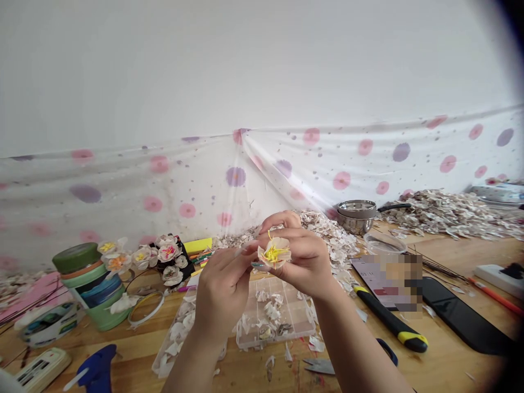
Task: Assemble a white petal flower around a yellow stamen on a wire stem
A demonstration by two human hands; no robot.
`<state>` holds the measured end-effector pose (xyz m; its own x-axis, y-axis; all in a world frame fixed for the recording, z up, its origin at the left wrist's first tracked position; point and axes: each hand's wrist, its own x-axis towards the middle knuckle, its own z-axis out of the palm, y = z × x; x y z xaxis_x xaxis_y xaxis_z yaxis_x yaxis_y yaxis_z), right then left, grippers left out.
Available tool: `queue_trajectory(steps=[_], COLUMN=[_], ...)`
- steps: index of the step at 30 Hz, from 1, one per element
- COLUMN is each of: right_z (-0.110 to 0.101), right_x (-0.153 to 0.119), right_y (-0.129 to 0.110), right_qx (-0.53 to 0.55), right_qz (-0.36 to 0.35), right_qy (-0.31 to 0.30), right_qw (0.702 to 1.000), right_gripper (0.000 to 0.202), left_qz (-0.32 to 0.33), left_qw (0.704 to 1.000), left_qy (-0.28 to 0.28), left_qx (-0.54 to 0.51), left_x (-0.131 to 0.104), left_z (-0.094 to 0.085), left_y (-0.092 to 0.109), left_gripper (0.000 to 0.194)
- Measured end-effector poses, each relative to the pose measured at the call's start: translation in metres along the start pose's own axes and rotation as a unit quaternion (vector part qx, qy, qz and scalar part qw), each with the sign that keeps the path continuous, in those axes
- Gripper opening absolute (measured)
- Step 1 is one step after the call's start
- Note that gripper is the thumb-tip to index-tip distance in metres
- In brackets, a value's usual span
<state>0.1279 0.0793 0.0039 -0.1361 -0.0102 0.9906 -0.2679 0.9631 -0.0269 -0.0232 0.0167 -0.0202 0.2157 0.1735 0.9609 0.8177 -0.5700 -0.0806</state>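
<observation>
Held up in front of me is a small handmade flower with pale, shell-like petals and a yellow stamen centre. My right hand is closed around it, thumb below and fingers curled above and behind. From the left, my left hand is closed too, its fingertips at the flower's left edge; their exact grip is partly hidden. Beneath both hands lies a clear compartment box with loose petals in it. Finished-looking flowers stand to the left.
Green tape rolls are stacked at left, near a blue glue gun. Yellow-black pliers, scissors, a phone and a metal pot lie at right. Petal heaps line the back.
</observation>
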Motion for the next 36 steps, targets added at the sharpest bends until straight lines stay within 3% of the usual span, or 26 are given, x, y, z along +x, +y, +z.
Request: queue_trajectory(steps=[11, 29, 36], right_z=[-0.002, 0.0, 0.002], right_x=[-0.002, 0.001, 0.002], right_y=[0.003, 0.006, 0.006], right_qx=[-0.014, 0.0, 0.007], right_qz=[0.017, -0.037, -0.047], right_qy=[0.014, 0.056, 0.07], right_qw=[1.0, 0.998, 0.996], right_gripper=[0.018, 0.024, 0.024], left_qz=[-0.008, -0.04, -0.084], left_qw=[0.999, 0.999, 0.996], left_qy=[0.019, 0.002, -0.031], left_qx=[0.032, 0.033, 0.023], left_x=[0.002, -0.004, -0.009], left_z=[-0.001, 0.007, 0.012], left_y=[0.007, 0.017, 0.021], left_gripper=[0.023, 0.018, 0.02])
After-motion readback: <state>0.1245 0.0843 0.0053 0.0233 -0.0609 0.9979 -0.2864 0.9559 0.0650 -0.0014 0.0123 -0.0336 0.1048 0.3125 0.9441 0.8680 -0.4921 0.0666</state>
